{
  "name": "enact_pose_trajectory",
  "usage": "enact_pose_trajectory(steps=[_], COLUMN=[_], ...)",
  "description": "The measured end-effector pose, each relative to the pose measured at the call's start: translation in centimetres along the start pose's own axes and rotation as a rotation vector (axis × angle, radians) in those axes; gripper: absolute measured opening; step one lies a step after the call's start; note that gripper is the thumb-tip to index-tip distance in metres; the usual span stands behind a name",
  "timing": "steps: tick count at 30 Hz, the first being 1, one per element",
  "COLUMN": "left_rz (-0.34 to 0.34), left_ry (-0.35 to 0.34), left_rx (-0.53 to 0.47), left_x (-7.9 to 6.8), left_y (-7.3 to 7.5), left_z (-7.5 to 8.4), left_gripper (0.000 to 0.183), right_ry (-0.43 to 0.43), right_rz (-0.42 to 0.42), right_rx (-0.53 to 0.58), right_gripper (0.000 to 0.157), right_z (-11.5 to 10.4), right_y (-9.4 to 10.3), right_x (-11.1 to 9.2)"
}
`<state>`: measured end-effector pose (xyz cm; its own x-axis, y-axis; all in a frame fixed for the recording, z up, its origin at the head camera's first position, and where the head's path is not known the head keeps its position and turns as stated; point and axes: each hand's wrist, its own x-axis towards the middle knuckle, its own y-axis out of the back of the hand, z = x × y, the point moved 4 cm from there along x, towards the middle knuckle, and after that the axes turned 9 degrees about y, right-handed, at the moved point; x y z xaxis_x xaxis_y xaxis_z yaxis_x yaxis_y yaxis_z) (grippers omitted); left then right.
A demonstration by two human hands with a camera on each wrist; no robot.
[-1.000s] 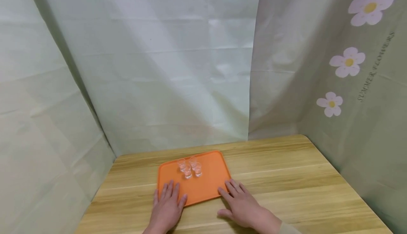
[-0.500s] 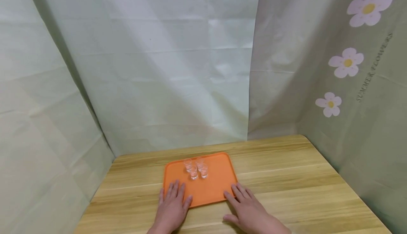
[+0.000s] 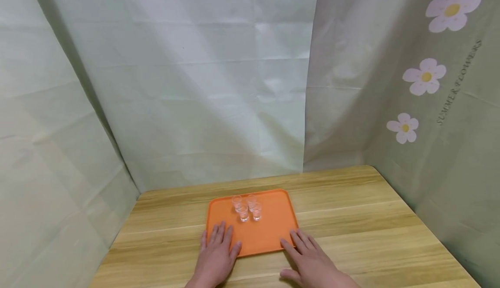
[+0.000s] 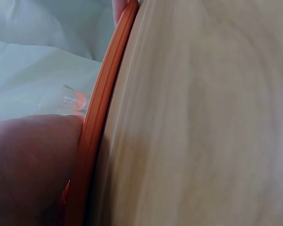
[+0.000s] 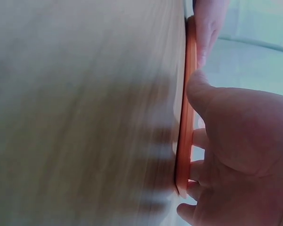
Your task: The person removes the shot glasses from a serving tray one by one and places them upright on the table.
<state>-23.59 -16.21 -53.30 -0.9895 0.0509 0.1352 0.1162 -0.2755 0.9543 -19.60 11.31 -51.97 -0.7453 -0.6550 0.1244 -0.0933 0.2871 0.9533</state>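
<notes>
An orange tray [image 3: 269, 236] lies on the wooden table, with several small clear shot glasses [image 3: 244, 213] standing close together toward its far left part. My left hand [image 3: 215, 257] rests on the near left corner, fingers straight and spread over the tray. At the near right corner, the fingertips of my right hand [image 3: 310, 259] touch the tray's edge, its thumb held apart. In the left wrist view, a thumb [image 4: 33, 160] is against the tray rim [image 4: 96, 108], and one glass [image 4: 71, 98] shows beyond it. The right wrist view has the right hand's fingers [image 5: 198, 170] along the rim.
The wood-grain table [image 3: 363, 223] extends to both sides of the tray. Pale fabric curtains [image 3: 218, 84] hang behind and on both sides, close to the table's edges. White flowers [image 3: 426, 77] are printed on the right curtain.
The tray has slid to the right across the table, carrying the standing glasses along. Both hands have moved right with it, keeping their places at its near corners.
</notes>
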Motion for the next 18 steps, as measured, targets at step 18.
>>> enact_pose_trajectory(steps=[18], left_rz=[-0.008], left_ry=[-0.009], left_rx=[0.007], left_x=[-0.2], left_y=[-0.7], left_z=[1.3], left_gripper=[0.065], right_ry=[-0.034], right_rz=[-0.004], right_rx=[0.047], right_gripper=[0.083], right_z=[0.5], right_y=[0.1], right_x=[-1.9])
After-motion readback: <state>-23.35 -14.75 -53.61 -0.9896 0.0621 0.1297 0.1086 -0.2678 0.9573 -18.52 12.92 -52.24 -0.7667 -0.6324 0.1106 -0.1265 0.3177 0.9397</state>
